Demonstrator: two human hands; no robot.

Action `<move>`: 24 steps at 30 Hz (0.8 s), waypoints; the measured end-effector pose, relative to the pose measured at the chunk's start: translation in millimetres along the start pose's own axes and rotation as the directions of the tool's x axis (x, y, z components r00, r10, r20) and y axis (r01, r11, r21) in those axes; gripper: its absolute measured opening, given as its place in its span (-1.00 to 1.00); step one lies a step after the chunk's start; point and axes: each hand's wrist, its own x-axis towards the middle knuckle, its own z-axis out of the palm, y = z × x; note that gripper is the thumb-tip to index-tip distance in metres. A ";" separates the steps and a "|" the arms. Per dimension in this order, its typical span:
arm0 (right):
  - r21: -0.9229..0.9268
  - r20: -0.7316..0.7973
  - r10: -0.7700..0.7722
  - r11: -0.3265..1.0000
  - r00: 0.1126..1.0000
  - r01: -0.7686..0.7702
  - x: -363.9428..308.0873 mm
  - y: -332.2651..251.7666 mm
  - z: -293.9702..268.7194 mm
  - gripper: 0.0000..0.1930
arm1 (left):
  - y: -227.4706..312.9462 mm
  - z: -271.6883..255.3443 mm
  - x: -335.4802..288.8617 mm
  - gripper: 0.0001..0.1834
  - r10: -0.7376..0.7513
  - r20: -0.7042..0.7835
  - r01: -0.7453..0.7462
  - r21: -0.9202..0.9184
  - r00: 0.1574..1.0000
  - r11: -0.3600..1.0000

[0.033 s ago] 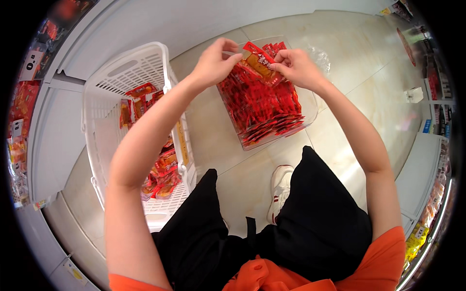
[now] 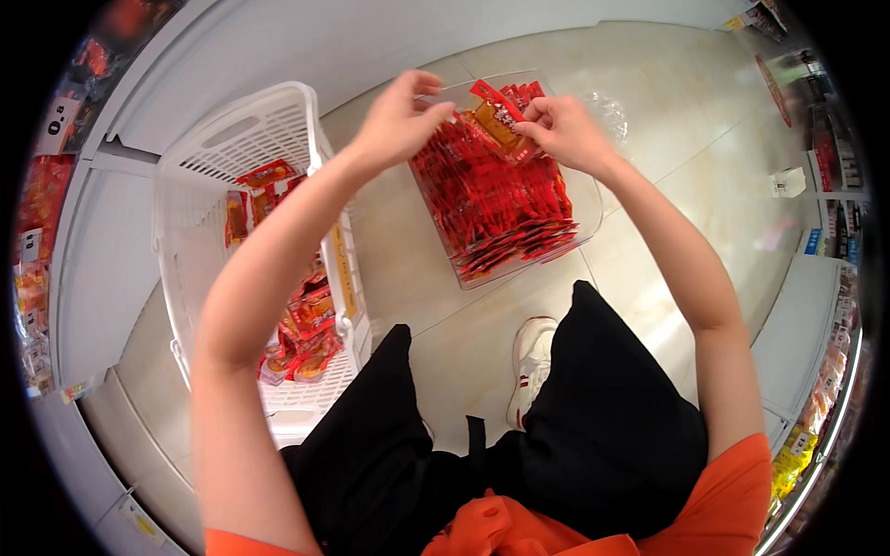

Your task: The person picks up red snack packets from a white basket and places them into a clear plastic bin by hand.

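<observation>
View from the head over two bare hands working above a tiled floor. The right hand pinches one red-and-amber packet by its right-hand edge, between thumb and fingers; the packet lies tilted over the upper part of a clear box. The left hand is unclasped and holds nothing visible, its thumb and fingers parted beside the box's upper left side; whether the thumb touches the contents cannot be told. Within the box, red packets stand tightly ranked in rows, those nearest the person leaning flatter. To the left, a white lattice basket rests on the floor, containing loose packets in a jumble, partly hidden by the left forearm. Crumpled clear plastic lies just beyond the box, on its right. A white shoe with red marks shows between the black-clad knees. Packaged goods line the shelving at far left.
</observation>
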 end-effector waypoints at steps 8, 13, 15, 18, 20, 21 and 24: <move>-0.361 -0.325 -0.013 0.926 0.946 -0.111 5.1 38.7 40.4 -0.80 | 14.7 -91.9 -76.6 -0.67 0.178 -0.337 -0.130 0.160 0.925 0.978; -0.587 -0.241 -0.084 0.806 0.967 -0.076 21.9 33.4 47.7 -0.76 | -32.1 -73.5 -137.8 -0.61 -0.052 -0.346 0.028 -0.076 0.937 0.997; -0.624 -0.218 -0.143 0.781 0.966 -0.025 26.0 35.3 52.2 -0.74 | -31.0 -57.3 -150.7 -0.62 -0.247 -0.290 0.169 -0.270 0.925 0.948; -0.609 -0.229 -0.225 0.792 0.947 0.041 23.4 37.1 52.6 -0.74 | -28.0 -36.3 -155.0 -0.63 -0.347 -0.316 0.201 -0.413 0.883 0.888; -0.557 -0.257 -0.245 0.828 0.935 0.064 14.7 33.7 50.9 -0.75 | -26.2 -33.4 -152.7 -0.66 -0.393 -0.326 0.212 -0.471 0.860 0.856; -0.549 -0.270 -0.247 0.834 0.931 0.062 13.6 34.0 50.1 -0.75 | -25.8 -30.9 -151.9 -0.66 -0.405 -0.332 0.208 -0.496 0.852 0.843; -0.556 -0.293 -0.257 0.829 0.921 0.054 14.5 36.2 49.0 -0.74 | -19.2 -23.2 -148.6 -0.68 -0.400 -0.339 0.181 -0.526 0.852 0.831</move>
